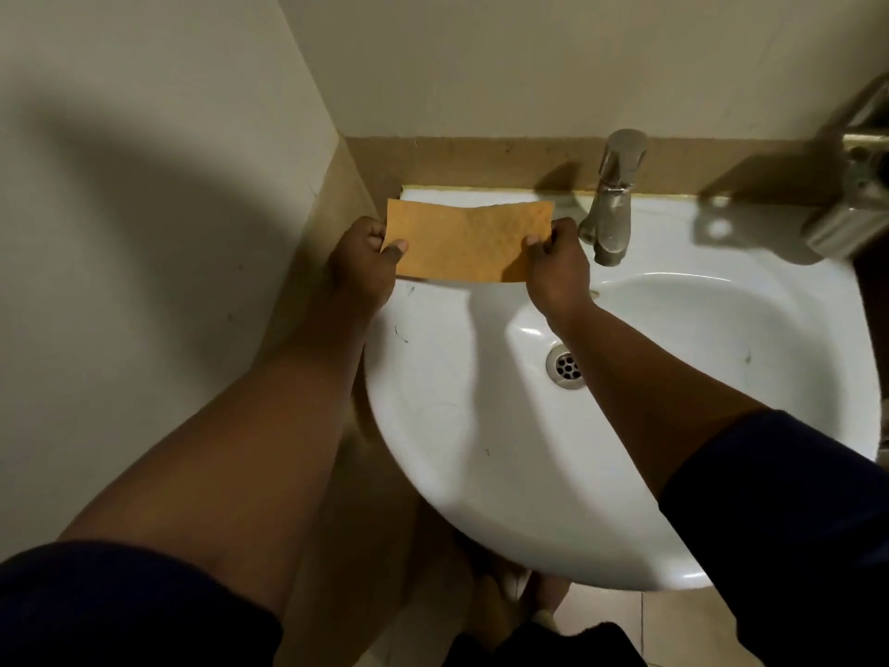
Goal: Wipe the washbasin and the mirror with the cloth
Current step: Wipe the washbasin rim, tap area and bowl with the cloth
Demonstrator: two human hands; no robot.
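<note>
Orange cloth (469, 240): rectangular, stretched flat between both hands above the rear left rim of the washbasin (433, 426). Left hand (363, 262): fingers curled, thumb on top, pinching the cloth's left edge. Right hand (555, 264): fingers curled, thumb on top, pinching the cloth's right edge, just left of the tap. Washbasin: white, rounded, fixed against the rear wall; a few dark marks on its rim. Drain (566, 365): metal, perforated, at the bowl's bottom, partly behind the right forearm. Tap (611, 199): metal, single lever, upright at the basin's rear. Dark sleeves on both upper arms. Metal fitting (861, 185) at the right edge, blurred
</note>
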